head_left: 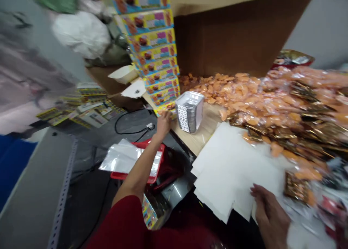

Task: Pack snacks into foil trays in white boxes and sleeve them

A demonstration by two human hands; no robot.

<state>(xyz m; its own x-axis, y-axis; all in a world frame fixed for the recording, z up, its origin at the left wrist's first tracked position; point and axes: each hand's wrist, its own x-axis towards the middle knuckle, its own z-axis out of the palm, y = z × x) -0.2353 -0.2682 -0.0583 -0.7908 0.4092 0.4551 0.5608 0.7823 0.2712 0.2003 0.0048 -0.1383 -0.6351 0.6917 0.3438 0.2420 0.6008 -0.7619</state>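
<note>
My left hand (pixel 164 123) reaches out to the foot of a tall stack of yellow printed boxes (pixel 153 51) and touches the lowest box; its fingers are blurred. Just to its right stands a stack of foil trays (pixel 189 111) on the wooden table (pixel 202 133). My right hand (pixel 268 209) lies at the near edge of a pile of white paper sheets (pixel 239 169), fingers bent onto the sheets. A red sleeve covers my left upper arm.
A heap of orange packets (pixel 244 93) and gold wrappers (pixel 304 133) covers the table's right side in front of a big cardboard box (pixel 233 35). Below left are a red tray (pixel 136 172) with clear bags, a black cable, flat boxes (pixel 87 107) and white sacks.
</note>
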